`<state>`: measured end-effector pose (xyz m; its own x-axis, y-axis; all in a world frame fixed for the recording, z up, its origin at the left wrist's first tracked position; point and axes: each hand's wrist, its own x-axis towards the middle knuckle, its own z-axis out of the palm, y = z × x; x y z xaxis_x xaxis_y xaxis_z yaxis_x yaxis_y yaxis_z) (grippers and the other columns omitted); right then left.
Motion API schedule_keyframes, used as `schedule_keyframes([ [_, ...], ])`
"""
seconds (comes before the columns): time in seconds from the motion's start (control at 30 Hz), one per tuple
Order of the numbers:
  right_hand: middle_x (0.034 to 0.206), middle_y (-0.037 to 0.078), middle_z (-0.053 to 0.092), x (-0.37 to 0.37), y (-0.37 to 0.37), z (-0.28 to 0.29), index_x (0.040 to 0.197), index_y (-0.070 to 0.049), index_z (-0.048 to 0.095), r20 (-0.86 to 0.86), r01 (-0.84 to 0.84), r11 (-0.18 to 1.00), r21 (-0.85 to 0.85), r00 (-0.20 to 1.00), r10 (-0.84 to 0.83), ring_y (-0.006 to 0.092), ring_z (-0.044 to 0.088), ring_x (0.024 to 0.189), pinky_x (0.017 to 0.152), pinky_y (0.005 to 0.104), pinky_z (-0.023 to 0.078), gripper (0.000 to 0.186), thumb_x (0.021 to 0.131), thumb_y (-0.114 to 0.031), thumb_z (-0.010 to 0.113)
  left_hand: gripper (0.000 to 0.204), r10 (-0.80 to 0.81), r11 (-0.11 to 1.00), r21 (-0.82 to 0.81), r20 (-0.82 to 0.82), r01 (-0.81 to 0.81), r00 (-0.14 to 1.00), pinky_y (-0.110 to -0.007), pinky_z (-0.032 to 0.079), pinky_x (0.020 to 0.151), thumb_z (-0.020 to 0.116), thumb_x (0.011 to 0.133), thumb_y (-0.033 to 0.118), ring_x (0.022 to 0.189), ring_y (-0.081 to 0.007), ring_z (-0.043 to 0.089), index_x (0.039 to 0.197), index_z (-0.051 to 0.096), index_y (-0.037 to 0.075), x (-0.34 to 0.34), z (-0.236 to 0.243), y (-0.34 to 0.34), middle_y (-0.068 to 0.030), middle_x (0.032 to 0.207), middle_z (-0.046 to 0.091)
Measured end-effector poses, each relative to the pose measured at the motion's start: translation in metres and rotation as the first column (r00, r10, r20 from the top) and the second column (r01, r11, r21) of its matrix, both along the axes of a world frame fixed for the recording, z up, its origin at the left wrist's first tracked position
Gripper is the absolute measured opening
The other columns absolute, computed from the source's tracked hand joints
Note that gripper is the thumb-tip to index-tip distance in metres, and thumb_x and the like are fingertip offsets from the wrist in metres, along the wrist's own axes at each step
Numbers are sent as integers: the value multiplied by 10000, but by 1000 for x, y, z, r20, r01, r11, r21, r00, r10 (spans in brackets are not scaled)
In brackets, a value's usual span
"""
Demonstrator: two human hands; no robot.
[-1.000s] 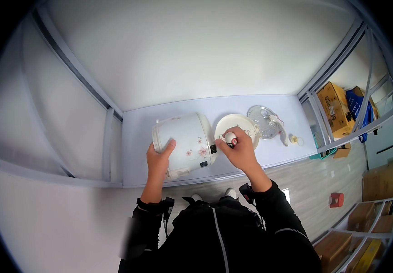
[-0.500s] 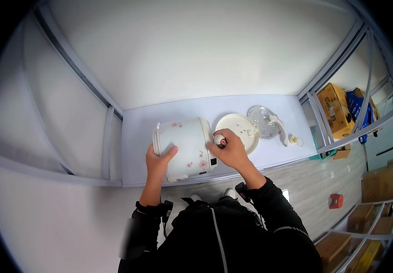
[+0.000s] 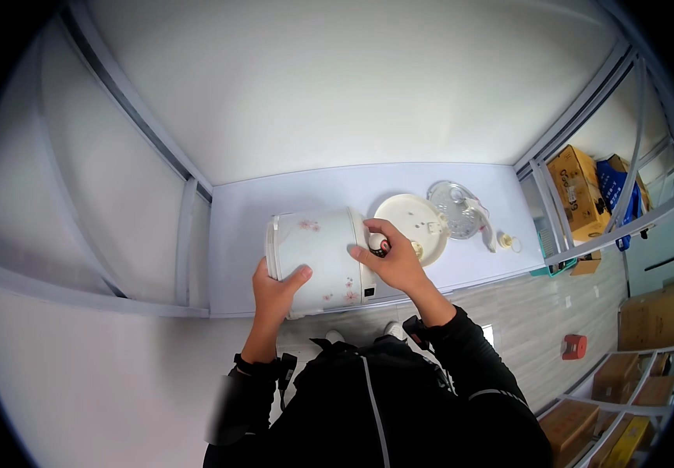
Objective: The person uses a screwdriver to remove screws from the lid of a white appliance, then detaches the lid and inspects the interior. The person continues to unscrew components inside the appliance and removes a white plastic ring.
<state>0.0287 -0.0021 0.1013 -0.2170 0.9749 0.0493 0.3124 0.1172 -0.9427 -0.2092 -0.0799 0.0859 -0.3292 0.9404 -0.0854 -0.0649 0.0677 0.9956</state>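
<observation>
A white rice cooker body [image 3: 317, 257] with pink flowers lies on its side at the front of the table. My left hand [image 3: 278, 292] grips its left end, thumb along the near wall and fingers hidden underneath. At the right end, my right hand [image 3: 391, 257] holds the rim, thumb on the wall and fingers around the edge. In the crook of that hand sits a small round-ended thing [image 3: 379, 245] in white, black and red, perhaps a tool handle, mostly covered. Right beside the hand lies a cream round plate [image 3: 407, 210] with small holes.
Farther right on the table [image 3: 243, 210] lie a shiny round disc [image 3: 450, 207], a white curved handle [image 3: 483, 226] and a small cream ring-shaped part [image 3: 505, 241]. Metal frame posts stand at both ends. Cardboard boxes [image 3: 579, 187] and a red stool [image 3: 575, 347] are beyond, right.
The cooker body has shifted slightly to the right and turned a little. My right thumb and fingers have spread from the round-ended thing onto the cooker's rim.
</observation>
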Motion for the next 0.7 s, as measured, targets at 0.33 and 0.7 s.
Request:
schedule_keyframes([
  [0.33, 1074, 83, 691, 3, -1, 5, 1337, -33, 623, 10, -29, 996, -90, 1000, 30, 130, 586, 868, 812, 285, 509, 614, 869, -372, 832, 457, -38, 999, 20, 56, 37, 998, -319, 557, 826, 856, 833, 167, 929, -165, 681, 1165, 640, -61, -4, -2, 2, -121, 1051, 723],
  [0.7, 1090, 88, 691, 1, -2, 6, 1329, -48, 640, 28, -9, 998, -65, 1000, 10, 126, 580, 848, 793, 282, 512, 593, 876, -383, 826, 433, -28, 999, 27, 122, 25, 992, -307, 565, 792, 848, 838, 149, 900, -159, 686, 1151, 637, -64, -5, -2, 6, -121, 1036, 721],
])
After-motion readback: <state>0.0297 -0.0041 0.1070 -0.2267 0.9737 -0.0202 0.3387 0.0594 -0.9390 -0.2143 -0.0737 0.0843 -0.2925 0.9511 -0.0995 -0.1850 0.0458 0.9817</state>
